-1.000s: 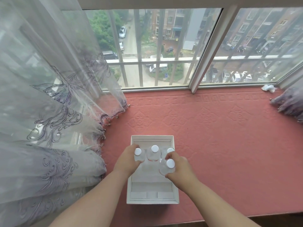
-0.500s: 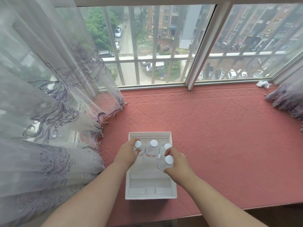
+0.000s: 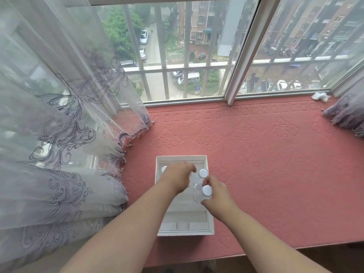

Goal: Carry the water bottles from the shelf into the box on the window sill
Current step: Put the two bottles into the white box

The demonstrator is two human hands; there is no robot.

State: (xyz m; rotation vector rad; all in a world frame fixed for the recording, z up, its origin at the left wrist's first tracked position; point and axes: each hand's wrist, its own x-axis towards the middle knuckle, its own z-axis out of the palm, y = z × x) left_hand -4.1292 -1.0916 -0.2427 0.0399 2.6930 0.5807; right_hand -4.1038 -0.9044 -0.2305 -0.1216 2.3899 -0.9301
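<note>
Since the earlier frames the left hand [image 3: 178,177] has slid rightward across the far row of bottles, so that it now covers the middle cap that was plainly visible before, while the right hand [image 3: 214,195] has stayed on the nearer bottle; the open white rectangular cardboard box [image 3: 186,231] sits where it sat, on the terracotta-red embossed mat of the window sill [image 3: 266,164]; inside its far half stand the clear plastic water bottles with round white caps; the left white cap [image 3: 163,169] peeks out just beyond the left hand's knuckles, the far right capped bottle [image 3: 202,173] stands upright by the right wall of the box, and the near clear bottle [image 3: 202,193] stands just in front of it; the left hand reaches down over the middle of the row with its fingers bent, yet whether they actually grip a bottle beneath I cannot tell, for the hand hides it; the right hand is wrapped around the near clear bottle, thumb and fingers curled about its shoulder below the cap; the near half of the box shows only its white floor and folded flaps; a sheer lilac embroidered curtain [image 3: 59,154] bunches on the sill just left of the box; a crumpled white tissue [image 3: 320,96] lies in the far right corner by the barred window [image 3: 177,56].
</note>
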